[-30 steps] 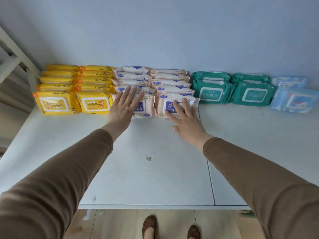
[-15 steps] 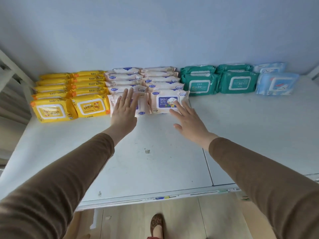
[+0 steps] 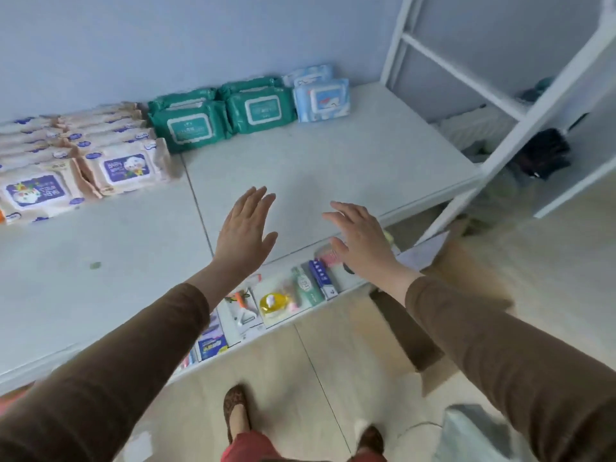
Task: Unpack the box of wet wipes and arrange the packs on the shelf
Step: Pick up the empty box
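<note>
1. Both hands have been drawn back from the front row of peach-coloured soft wet-wipe packs (image 3: 125,168) since the earlier frames, and the view has been swung to the right, toward the shelf's open end.
2. Nothing is held: the left hand (image 3: 245,233) and the right hand (image 3: 361,236) hover flat and empty, fingers (image 3: 258,201) spread, above the bare part of the white flat shelf (image 3: 333,155).
3. The packs are seen along the back of the shelf by the blue wall: peach ones at left, dark green lidded packs (image 3: 193,126) just beside them, and pale blue packs (image 3: 321,98) at the right end of the row.
4. A brown cardboard box (image 3: 466,278), blurred, lies on the floor below and to the right; its contents cannot be made out.
5. Risks, as judged:
   - The leaning front peach pack could be tipped forward if the shelf is bumped.
   - The small boxes and bottles on the lower ledge (image 3: 293,295) could be knocked off by a sleeve as the box is reached for.
   - The open box flaps could be tripped over, since they lie close to the feet.
   - New packs placed hastily could shove the pale blue ones out of line.
</note>
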A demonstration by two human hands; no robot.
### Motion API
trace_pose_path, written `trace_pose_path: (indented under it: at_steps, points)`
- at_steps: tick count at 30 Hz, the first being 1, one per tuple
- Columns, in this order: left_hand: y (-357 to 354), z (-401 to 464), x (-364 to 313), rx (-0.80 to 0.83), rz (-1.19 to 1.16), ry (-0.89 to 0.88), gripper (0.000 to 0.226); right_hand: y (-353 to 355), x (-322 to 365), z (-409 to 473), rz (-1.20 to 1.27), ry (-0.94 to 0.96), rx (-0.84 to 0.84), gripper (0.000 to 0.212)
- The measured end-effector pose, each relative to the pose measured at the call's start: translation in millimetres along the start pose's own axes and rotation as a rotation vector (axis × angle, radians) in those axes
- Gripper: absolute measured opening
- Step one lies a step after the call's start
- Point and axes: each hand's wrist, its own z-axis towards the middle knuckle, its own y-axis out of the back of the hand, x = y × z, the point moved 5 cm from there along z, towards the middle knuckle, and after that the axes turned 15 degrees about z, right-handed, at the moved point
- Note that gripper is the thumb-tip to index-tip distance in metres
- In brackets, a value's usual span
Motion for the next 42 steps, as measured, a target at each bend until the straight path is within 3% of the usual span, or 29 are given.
trace_pose_path:
  at_steps: [6,14,23,34,39,42]
  points:
    - [-28,-8,-162,0.018,-0.113,-0.098,0.067,55,-132,-108,-0.001,-0.156,0.033,0.043]
    - [-120,-16,-267,0.324,-0.212,-0.078,0.071,76,-281,-180,0.017,-0.432,0.071,0.041]
    - [-232,-27,-340,0.642,-0.324,0.22,0.072,72,-445,-209,0.138,-0.74,0.157,0.053]
    - [-380,-65,-411,0.808,-0.408,0.821,0.079,21,-679,-178,0.241,-0.876,0.303,0.062]
    - [-449,-97,-440,0.889,-0.44,1.001,0.084,-23,-764,-188,0.333,-1.067,0.279,0.084]
    - [-477,-109,-451,0.872,-0.482,1.098,0.079,-52,-795,-199,0.388,-1.187,0.295,0.079]
